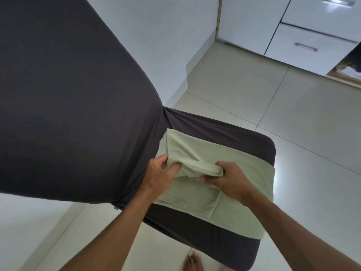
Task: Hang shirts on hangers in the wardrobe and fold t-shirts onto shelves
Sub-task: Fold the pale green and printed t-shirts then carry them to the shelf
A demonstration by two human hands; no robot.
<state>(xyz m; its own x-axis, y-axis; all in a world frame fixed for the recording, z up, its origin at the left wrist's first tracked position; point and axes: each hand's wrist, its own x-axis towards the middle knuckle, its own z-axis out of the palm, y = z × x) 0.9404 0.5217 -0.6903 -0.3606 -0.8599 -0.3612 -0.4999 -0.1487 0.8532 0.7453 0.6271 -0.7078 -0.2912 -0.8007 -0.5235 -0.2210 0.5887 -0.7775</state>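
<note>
both hands (159, 173) (228, 179) pinch t-shirt (234, 208) fold betw fingers (175, 166).

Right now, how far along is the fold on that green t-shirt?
Partly done: the pale green t-shirt lies on the dark covered chair seat, already narrowed into a folded panel. In hand: the left hand and right hand both grip a bunched fold near its top edge. Left: finishing the fold and carrying it to a shelf; the white cabinet stands behind.

Tiled floor (244, 85); white drawers (304, 47)
</note>
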